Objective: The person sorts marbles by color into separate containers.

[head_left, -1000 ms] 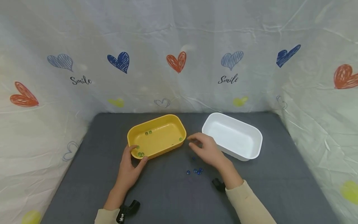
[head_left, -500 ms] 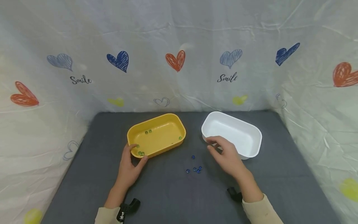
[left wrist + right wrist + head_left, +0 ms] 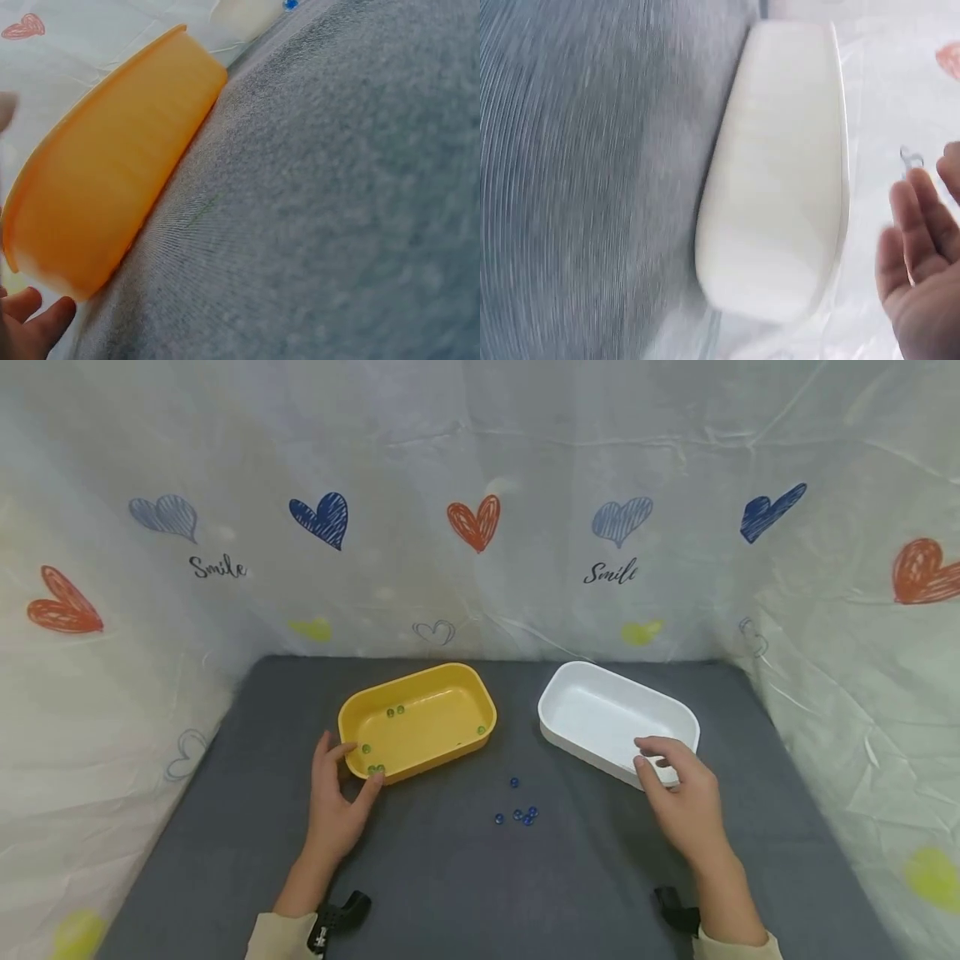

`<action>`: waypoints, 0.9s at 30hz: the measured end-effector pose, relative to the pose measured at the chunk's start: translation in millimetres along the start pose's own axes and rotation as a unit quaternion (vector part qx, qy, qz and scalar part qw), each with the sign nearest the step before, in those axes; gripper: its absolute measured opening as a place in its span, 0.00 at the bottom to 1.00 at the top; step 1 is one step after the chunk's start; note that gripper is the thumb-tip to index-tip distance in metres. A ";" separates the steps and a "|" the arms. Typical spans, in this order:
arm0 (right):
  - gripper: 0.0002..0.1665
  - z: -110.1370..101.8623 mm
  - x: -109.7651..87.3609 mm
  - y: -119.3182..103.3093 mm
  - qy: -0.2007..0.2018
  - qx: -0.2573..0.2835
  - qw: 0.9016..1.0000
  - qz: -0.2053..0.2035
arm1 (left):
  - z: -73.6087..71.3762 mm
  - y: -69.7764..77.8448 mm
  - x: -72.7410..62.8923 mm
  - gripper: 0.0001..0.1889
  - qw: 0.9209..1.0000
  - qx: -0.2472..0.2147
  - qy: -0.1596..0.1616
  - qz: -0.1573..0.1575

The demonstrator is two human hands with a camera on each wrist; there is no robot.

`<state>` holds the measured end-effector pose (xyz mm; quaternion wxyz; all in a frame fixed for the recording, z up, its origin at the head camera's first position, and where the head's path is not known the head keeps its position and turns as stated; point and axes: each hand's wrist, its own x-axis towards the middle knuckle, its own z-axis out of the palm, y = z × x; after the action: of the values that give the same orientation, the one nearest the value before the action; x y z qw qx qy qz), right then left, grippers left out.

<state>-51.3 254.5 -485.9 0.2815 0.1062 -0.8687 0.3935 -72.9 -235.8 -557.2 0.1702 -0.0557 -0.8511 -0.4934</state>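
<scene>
In the head view, a yellow tray stands on the left with several green marbles on its floor. My left hand is at its near left corner, fingers spread, with the index fingertip and thumb right at the rim. A white tray stands to the right, its inside bare where it shows. Over its near right corner hovers my right hand, fingers loosely bent and nothing between them. In the right wrist view its fingers appear apart from the tray wall. Several blue marbles lie on the cloth between the trays.
A dark grey cloth covers the table. Behind and at both sides hangs a pale curtain printed with hearts. Black wrist camera mounts sit by both wrists, close to the cloth.
My right hand has moved right, from beside the yellow tray to the near right corner of the white tray. My left hand's fingers have loosened and spread at the yellow rim. The marbles have stayed put.
</scene>
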 end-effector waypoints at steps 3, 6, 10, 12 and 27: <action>0.14 -10.9 -1.6 7.3 0.043 0.002 0.998 0.037 | 0.4 4.3 1.5 0.29 0.999 -0.023 0.040 0.028; 0.12 -18.9 -3.8 14.3 0.080 -0.003 0.993 0.090 | -0.3 10.2 1.9 0.26 0.994 -0.027 0.086 0.069; 0.14 -22.4 -7.5 24.8 0.087 -0.033 0.984 0.153 | -1.1 24.1 3.2 0.28 0.977 -0.015 0.159 0.140; 0.17 -22.3 -7.7 29.9 0.071 -0.036 0.980 0.180 | 0.1 36.4 4.2 0.32 0.966 -0.014 0.190 0.176; 0.39 -12.8 -15.8 52.7 -0.053 0.050 0.940 0.334 | 32.0 116.8 -7.7 0.19 0.939 -0.040 -0.005 0.343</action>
<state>-54.6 298.6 -521.0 0.0820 -0.1557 -0.8470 0.5016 -42.5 -148.5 -478.5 0.3225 -0.3530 -0.7611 -0.4382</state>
